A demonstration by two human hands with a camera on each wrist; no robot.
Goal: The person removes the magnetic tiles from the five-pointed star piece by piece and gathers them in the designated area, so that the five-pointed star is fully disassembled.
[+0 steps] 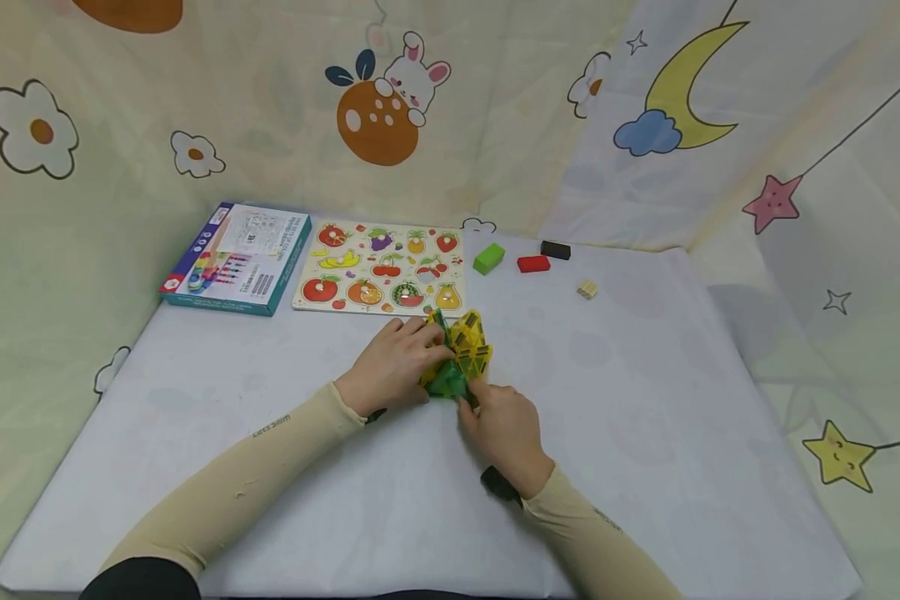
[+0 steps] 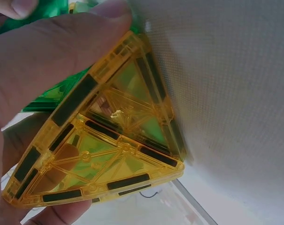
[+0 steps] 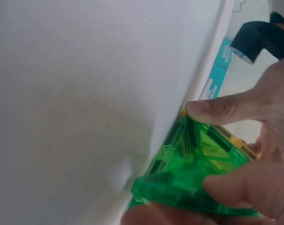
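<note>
Head camera: high, facing forward and down, table (image 1: 660, 417) across lower frame. Wrist cameras: close-up, tilted, sharing tiles (image 2: 97, 161), at left and lower right respectively.

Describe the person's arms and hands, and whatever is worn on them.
The left sleeve and right sleeve are tan, reach the wrists and bear small dark lettering. A black sleeve shows above the left one. Small black objects sit at both wrists. The left hand and right hand wear no gloves.
</note>
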